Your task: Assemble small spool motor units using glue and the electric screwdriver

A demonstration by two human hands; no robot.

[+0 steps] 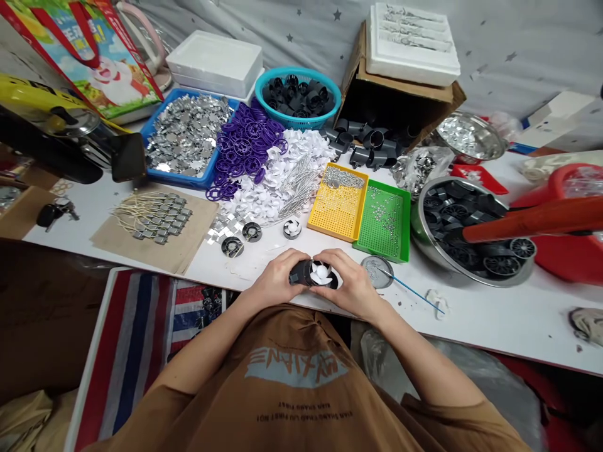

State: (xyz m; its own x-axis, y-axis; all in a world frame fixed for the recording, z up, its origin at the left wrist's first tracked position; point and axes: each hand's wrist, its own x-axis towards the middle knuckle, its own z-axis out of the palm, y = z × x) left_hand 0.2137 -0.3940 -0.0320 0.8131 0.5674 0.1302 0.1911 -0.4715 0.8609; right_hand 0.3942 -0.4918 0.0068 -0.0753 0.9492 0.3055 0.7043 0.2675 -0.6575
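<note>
Near the table's front edge, my left hand (pixel 277 276) and my right hand (pixel 347 281) are closed around a black plastic housing (pixel 299 272). A small white fan wheel (pixel 321 272) shows at the housing's end, between my right thumb and fingers. Just beyond my hands lies another white fan wheel in a black ring (pixel 292 229). Two round black motor mounts with pale wires, one of them nearer (pixel 232 246), lie to the left. Right of my right hand is a shallow dish of grey paste (pixel 377 272), with a thin blue brush (pixel 414 294) resting across its rim.
Yellow (pixel 315 213) and green (pixel 404 242) trays hold small metal parts. Behind are purple rings (pixel 245 141), white fan wheels (pixel 301 150) and a blue tray (pixel 207 182) of metal plates. Wired motors (pixel 162 216) lie left; a metal bowl (pixel 419 232) of black housings stands right.
</note>
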